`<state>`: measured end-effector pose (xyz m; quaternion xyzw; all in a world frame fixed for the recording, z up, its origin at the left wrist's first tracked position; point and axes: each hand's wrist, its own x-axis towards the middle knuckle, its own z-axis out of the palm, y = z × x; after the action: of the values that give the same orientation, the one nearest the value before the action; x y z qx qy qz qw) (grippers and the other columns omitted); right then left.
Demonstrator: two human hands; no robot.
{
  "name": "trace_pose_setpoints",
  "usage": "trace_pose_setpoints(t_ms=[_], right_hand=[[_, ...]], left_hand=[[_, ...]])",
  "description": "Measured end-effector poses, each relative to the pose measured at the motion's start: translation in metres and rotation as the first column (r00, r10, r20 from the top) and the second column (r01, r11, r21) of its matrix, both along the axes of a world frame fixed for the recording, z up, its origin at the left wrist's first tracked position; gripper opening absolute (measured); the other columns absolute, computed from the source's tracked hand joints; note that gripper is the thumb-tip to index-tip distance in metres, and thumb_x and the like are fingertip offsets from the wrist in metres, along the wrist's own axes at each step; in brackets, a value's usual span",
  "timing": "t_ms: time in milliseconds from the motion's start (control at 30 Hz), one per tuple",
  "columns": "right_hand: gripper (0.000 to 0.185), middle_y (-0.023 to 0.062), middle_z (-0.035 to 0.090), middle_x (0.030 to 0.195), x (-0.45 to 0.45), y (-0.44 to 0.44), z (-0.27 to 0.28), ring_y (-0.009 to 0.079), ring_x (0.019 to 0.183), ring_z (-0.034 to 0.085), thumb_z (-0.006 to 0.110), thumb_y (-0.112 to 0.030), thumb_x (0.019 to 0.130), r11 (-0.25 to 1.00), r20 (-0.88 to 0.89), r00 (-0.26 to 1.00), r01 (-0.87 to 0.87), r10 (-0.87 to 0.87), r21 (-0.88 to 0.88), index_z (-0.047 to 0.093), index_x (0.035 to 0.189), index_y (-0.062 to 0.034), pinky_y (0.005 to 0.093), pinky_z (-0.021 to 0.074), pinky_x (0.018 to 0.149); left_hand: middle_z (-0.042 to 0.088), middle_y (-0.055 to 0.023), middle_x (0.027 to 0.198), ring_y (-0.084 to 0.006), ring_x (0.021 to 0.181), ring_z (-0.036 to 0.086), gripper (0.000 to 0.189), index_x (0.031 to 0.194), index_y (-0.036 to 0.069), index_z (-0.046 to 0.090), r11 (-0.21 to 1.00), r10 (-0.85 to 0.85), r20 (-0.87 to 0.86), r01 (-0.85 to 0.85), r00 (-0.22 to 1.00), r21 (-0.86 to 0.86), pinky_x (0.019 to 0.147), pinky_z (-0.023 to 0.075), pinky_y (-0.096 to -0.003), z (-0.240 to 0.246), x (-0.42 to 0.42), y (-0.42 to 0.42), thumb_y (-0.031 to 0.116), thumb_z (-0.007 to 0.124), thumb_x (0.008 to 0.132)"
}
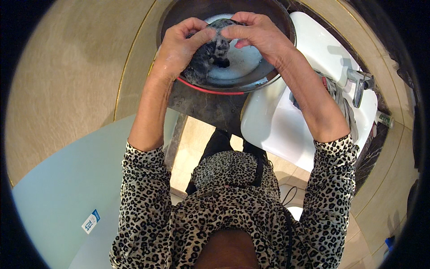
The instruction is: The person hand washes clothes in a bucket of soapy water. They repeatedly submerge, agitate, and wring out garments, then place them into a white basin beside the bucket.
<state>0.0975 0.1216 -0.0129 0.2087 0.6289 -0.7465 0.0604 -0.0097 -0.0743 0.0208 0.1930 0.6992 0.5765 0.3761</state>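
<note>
Both hands pinch a dark, wet, sudsy cloth over a wide round basin. My left hand grips it on the left, thumb on top. My right hand holds it just opposite, the two thumb tips nearly meeting. The cloth hangs down to the lower left, its end at the soapy water. White foam clings to the fabric between the thumbs. Fingers and folds hide part of the cloth, and I cannot tell what kind of garment or textile it is.
To the right is a white washbasin with a chrome faucet. Grey fabric lies over its side behind my right forearm. A dark stone counter supports the round basin. A frosted glass panel bearing a sticker stands at left.
</note>
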Motion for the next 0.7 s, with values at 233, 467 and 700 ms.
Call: trace_pose_setpoints(t_ms=[233,467,700], right_hand=[[0.017,0.0014,0.066,0.078,0.004,0.004,0.011,0.0096,0.065,0.061,0.073,-0.006,0.090,0.907,-0.039,0.988,0.119,-0.146,-0.403,0.064,0.104,-0.0068,0.0254,0.0504,0.058],[0.013,0.0005,0.065,0.080,0.003,0.009,0.033,0.0071,0.060,0.056,0.072,-0.005,0.091,0.885,-0.052,0.996,0.038,-0.070,-0.464,0.066,0.102,-0.0077,0.0226,0.0439,0.053],[0.034,0.0022,0.066,0.085,0.021,0.032,-0.006,0.0074,0.065,0.056,0.074,-0.016,0.092,0.981,-0.122,0.992,0.016,-0.040,-0.194,0.067,0.124,-0.0067,0.0240,0.0410,0.055]], left_hand=[[0.068,0.0042,0.088,-0.0053,0.083,0.058,0.016,0.102,0.002,0.072,0.996,-0.080,-0.154,0.074,0.985,-0.044,0.078,0.0483,-0.0236,0.004,-0.011,0.005,0.018,0.070,0.099],[0.066,0.0056,0.090,-0.0049,0.085,0.057,0.015,0.100,0.004,0.071,0.999,0.018,-0.064,-0.016,0.998,0.033,0.079,0.0469,-0.0226,-0.002,-0.012,0.001,0.019,0.069,0.099],[0.066,0.0060,0.091,-0.0039,0.085,0.058,0.013,0.104,0.005,0.070,0.989,0.102,0.078,-0.109,0.992,0.097,0.078,0.0475,-0.0212,-0.007,-0.015,-0.007,0.018,0.068,0.101]])
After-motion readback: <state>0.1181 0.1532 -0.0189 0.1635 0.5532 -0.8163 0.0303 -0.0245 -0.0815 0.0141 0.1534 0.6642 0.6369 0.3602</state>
